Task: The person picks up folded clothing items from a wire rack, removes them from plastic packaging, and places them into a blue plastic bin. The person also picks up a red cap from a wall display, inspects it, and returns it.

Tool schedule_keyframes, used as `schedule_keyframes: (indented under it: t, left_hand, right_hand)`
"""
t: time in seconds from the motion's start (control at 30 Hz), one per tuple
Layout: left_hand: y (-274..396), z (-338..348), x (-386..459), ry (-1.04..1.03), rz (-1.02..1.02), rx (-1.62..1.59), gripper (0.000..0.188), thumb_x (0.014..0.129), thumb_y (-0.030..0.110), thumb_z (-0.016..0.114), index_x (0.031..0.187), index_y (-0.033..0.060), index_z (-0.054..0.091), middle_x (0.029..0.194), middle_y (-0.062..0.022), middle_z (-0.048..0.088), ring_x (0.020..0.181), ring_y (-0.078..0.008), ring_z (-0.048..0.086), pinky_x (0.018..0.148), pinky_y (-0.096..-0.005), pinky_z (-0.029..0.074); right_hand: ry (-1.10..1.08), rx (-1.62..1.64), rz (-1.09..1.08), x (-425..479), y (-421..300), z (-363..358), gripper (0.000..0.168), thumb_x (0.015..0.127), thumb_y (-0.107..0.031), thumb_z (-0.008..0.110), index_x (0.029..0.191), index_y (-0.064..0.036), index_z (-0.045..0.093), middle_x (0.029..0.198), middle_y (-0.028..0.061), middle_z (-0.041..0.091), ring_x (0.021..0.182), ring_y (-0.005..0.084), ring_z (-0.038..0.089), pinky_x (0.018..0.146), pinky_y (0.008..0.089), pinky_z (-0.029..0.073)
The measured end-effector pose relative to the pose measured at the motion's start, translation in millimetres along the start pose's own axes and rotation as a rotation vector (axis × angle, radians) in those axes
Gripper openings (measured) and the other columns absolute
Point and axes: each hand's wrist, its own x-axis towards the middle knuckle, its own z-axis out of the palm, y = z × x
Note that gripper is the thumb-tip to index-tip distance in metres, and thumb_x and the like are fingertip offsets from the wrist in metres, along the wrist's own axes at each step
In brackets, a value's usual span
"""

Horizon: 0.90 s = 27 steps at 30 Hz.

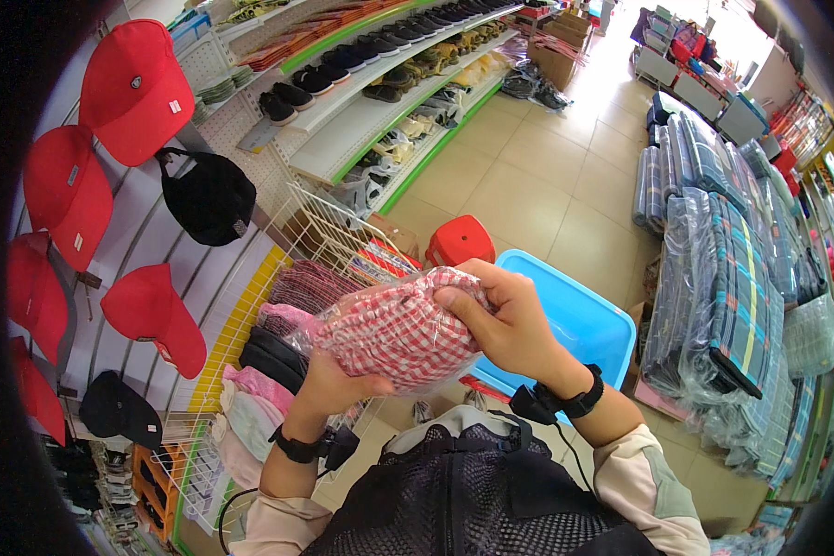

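Both hands hold a red-and-white gingham cloth item in a clear plastic bag (396,333) in front of my chest. My left hand (344,386) supports its lower left side, the fingers hidden behind it. At the upper right end, my right hand (504,316) pinches the bag between thumb and fingers. Below and to the left of the bundle, a white wire basket (288,201) holds a stack of dark patterned cloth (313,281), black folded cloth (274,358) and pink and pale cloth items (254,410). A blue plastic tub (577,313) sits beyond my right hand.
Red caps (135,90) and black caps (208,194) hang on the slatted wall at left. Shoes line a shelf (361,142) ahead. A red plastic stool (462,240) stands behind the tub. Plastic-wrapped plaid mats (737,292) are piled at right, across a tiled aisle (528,167).
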Motion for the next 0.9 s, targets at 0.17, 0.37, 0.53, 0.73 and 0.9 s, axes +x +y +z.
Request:
schedule_keyframes:
  t: [0.17, 0.37, 0.53, 0.73, 0.9]
  left_hand:
    - [0, -2, -5, 0.105, -0.074, 0.126, 0.051, 0.080, 0.000, 0.075, 0.126, -0.0038, 0.054, 0.116, -0.0109, 0.066, 0.106, -0.0165, 0.063, 0.096, -0.0322, 0.050]
    - [14, 6, 3, 0.275, 0.053, 0.170, 0.040, 0.084, -0.002, 0.070, 0.122, -0.0040, 0.058, 0.112, -0.0110, 0.068, 0.100, -0.0157, 0.066, 0.092, -0.0308, 0.051]
    - [25, 4, 28, 0.234, 0.005, 0.124, 0.062, 0.084, 0.016, 0.076, 0.134, -0.0022, 0.046, 0.125, -0.0116, 0.060, 0.114, -0.0181, 0.058, 0.100, -0.0332, 0.045]
    - [13, -5, 30, -0.042, -0.013, -0.183, 0.105, 0.072, 0.041, 0.086, 0.148, -0.0015, 0.026, 0.146, -0.0150, 0.038, 0.133, -0.0189, 0.039, 0.111, -0.0363, 0.032]
    - [-22, -30, -1, -0.251, -0.356, 0.179, 0.073, 0.080, 0.019, 0.079, 0.139, -0.0027, 0.042, 0.134, -0.0132, 0.053, 0.118, -0.0152, 0.052, 0.103, -0.0327, 0.041]
  right_hand:
    - [-0.108, 0.211, -0.009, -1, 4, -3, 0.035, 0.093, -0.021, 0.068, 0.119, 0.000, 0.060, 0.105, 0.0086, 0.069, 0.095, 0.0103, 0.060, 0.084, 0.0292, 0.049]
    - [-0.278, 0.124, -0.060, 0, 10, -8, 0.056, 0.081, -0.023, 0.080, 0.127, -0.002, 0.057, 0.121, 0.0108, 0.065, 0.112, 0.0148, 0.057, 0.101, 0.0345, 0.044]
    - [-0.260, 0.020, 0.040, 6, 33, -3, 0.040, 0.082, -0.017, 0.079, 0.115, -0.002, 0.064, 0.107, 0.0075, 0.070, 0.096, 0.0120, 0.062, 0.089, 0.0329, 0.050]
    - [0.093, 0.205, 0.118, 21, 25, -28, 0.039, 0.084, -0.009, 0.075, 0.119, 0.002, 0.061, 0.110, 0.0094, 0.069, 0.096, 0.0140, 0.065, 0.087, 0.0303, 0.051]
    - [0.327, 0.702, 0.207, 45, 32, -48, 0.033, 0.090, -0.008, 0.066, 0.120, 0.002, 0.059, 0.115, 0.0111, 0.067, 0.100, 0.0186, 0.066, 0.090, 0.0333, 0.053]
